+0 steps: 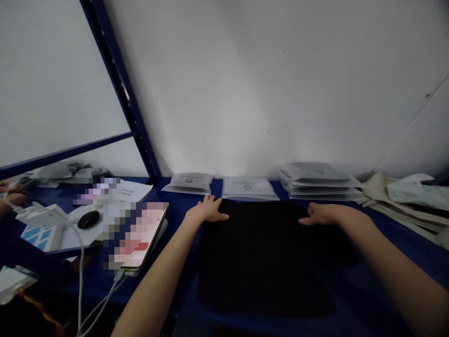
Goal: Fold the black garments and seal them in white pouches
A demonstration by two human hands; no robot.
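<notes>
A black cloth [266, 252] lies flat on the blue table [386, 234] in front of me. My left hand [206, 210] rests on its far left corner, fingers stretched out flat with the thumb pointing right. My right hand [322, 214] rests on the far right corner, fingers flat and pointing left. Neither hand grips anything. Both forearms reach in from the near edge.
Clear plastic bags lie along the wall: one [189, 182], another [249, 188] and a stack [315, 180]. Beige fabric [393, 199] is heaped at right. At left are a phone [140, 241] with cables, papers, a black mouse [88, 219], white boxes and a blue shelf post [129, 103].
</notes>
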